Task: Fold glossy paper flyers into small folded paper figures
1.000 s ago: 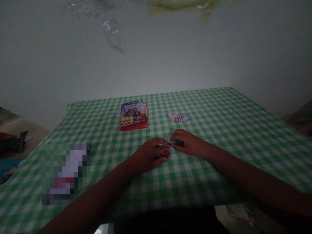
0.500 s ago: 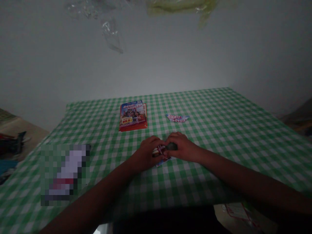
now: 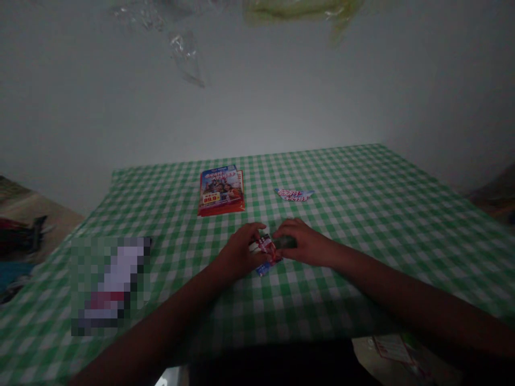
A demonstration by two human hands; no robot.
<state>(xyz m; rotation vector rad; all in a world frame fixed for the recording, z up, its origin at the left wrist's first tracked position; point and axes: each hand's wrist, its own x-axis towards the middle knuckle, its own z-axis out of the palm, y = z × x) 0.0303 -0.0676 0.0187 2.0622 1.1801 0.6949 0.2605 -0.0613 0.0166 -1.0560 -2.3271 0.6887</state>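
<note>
A small folded piece of printed paper, red, white and blue, lies on the cloth between my hands. My left hand holds its left side, thumb along the near edge and index finger lifted off. On the other side, my right hand curves with a gap between fingers and thumb; the thumb tip is at the paper's right edge. Beyond my hands rests a boat-shaped folded paper with similar printing. Farther left is a stack of printed flyers, the top one showing "89.9".
A green-and-white checked tablecloth covers the table, which meets a pale wall. At the left lies a pixelated, whitish long object. Clear plastic and yellow plastic hang on the wall.
My fingers have loosened around the folded paper: the left index finger has risen and the right fingertips have spread from the thumb. More of the paper shows.
</note>
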